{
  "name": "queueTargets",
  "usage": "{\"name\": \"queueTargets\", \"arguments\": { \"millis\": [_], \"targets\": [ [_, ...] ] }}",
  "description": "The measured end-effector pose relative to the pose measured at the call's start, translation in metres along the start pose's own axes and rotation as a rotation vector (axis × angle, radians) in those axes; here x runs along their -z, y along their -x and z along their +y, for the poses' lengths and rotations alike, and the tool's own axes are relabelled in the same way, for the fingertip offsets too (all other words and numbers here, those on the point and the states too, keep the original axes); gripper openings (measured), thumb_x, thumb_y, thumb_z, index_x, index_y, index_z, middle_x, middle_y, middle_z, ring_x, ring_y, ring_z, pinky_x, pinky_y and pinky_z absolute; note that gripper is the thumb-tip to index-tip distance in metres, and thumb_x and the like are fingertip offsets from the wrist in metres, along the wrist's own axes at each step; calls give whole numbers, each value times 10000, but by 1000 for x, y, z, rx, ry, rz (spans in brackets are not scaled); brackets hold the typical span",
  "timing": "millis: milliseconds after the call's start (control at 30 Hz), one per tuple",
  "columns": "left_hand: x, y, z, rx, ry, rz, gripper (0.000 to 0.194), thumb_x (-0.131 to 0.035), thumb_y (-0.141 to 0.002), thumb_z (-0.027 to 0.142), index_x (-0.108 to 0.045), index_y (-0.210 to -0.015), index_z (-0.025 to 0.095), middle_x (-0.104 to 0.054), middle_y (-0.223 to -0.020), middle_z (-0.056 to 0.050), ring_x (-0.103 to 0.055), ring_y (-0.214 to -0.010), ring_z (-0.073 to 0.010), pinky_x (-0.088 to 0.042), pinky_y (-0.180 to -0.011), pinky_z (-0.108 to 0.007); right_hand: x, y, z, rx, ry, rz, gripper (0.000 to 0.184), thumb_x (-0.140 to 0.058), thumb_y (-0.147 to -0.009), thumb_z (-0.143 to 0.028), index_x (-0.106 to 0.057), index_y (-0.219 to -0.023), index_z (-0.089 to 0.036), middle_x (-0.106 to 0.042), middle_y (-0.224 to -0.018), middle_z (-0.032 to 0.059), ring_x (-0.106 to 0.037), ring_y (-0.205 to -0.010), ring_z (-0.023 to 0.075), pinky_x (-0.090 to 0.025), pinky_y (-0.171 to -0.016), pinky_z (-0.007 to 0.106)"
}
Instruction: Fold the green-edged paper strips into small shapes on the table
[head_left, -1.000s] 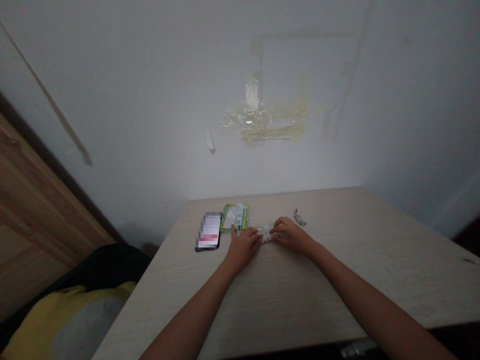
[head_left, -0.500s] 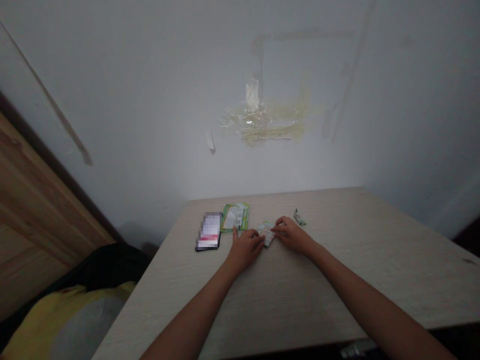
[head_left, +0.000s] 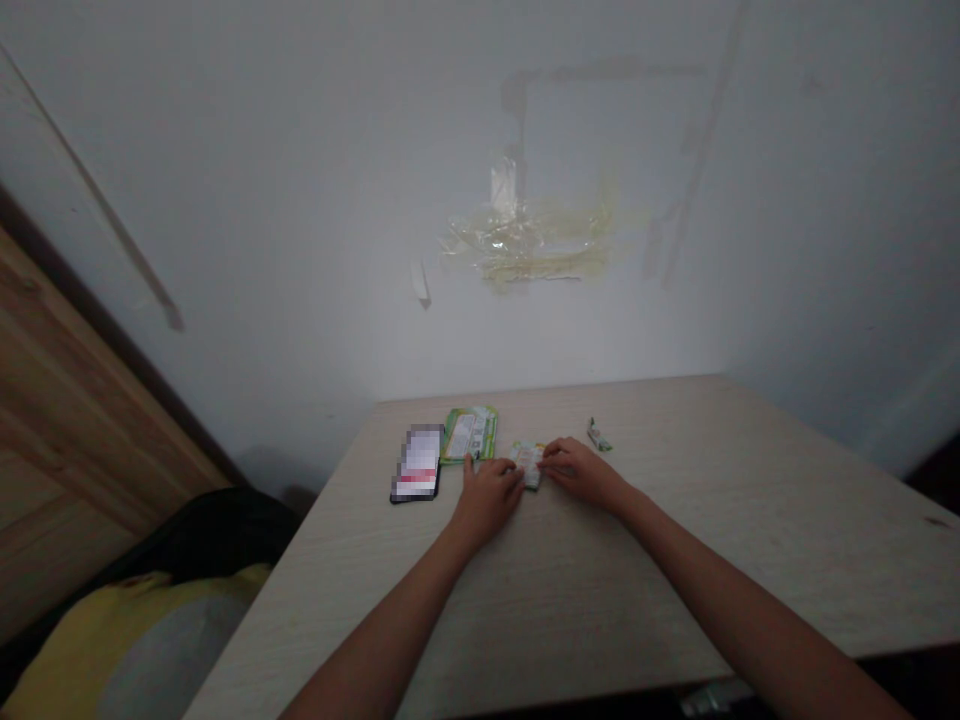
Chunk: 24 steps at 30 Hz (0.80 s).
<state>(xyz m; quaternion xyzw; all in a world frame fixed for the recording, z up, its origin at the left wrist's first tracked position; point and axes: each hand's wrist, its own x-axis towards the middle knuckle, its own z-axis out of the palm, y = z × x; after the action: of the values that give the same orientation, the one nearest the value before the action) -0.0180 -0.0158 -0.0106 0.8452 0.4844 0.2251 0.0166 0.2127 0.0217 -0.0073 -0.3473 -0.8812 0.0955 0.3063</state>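
Between my two hands lies a small whitish printed wrapper (head_left: pixel 529 463) with green and yellow at its far edge, low over the table. My left hand (head_left: pixel 489 498) has its fingers closed on the wrapper's left side, while its thumb sticks out toward a green packet (head_left: pixel 471 432). On the right side, the fingertips of my right hand (head_left: pixel 581 470) pinch the wrapper's edge. My fingers cover both of its sides. A narrow folded strip of wrapper (head_left: pixel 598 435) lies just beyond my right hand.
Left of the green packet, a phone (head_left: pixel 418 463) with a blurred screen lies on the pale wooden table (head_left: pixel 570 600). The table backs onto a white wall (head_left: pixel 300 200) with old tape marks. A yellow and grey cushion-like thing (head_left: pixel 135 640) sits at lower left, near wooden boards (head_left: pixel 60 430).
The wrapper has turned and shifted slightly between my fingers, and more of its surface shows than a second ago. Both hands stay nearly in place. Phone, packet and strip are unmoved.
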Motion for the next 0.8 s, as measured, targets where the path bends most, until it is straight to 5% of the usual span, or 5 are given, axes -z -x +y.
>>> {"name": "queueTargets", "arguments": {
  "millis": [500,800],
  "targets": [
    [3,-2,0,-3,140,-33,238,-493,-921,276,-677,-1071,290,-654,-1194,-18,-573,-1132,-185,-129,-1141,-564,-9,4,12,-93,-92,39,304,-572,-882,-288,-660,-1160,-204,-633,-1244,113,-579,-1154,251,-448,-1022,439],
    [5,-2,3,70,38,-15,192,-542,-895,324,-701,-1002,337,-678,-1177,-1,-442,-1290,-260,65,-1067,-729,-13,4,11,-142,-102,-5,355,-570,-890,-321,-626,-1215,-192,-643,-1230,118,-582,-1153,252,-440,-1031,446]
  ]
}}
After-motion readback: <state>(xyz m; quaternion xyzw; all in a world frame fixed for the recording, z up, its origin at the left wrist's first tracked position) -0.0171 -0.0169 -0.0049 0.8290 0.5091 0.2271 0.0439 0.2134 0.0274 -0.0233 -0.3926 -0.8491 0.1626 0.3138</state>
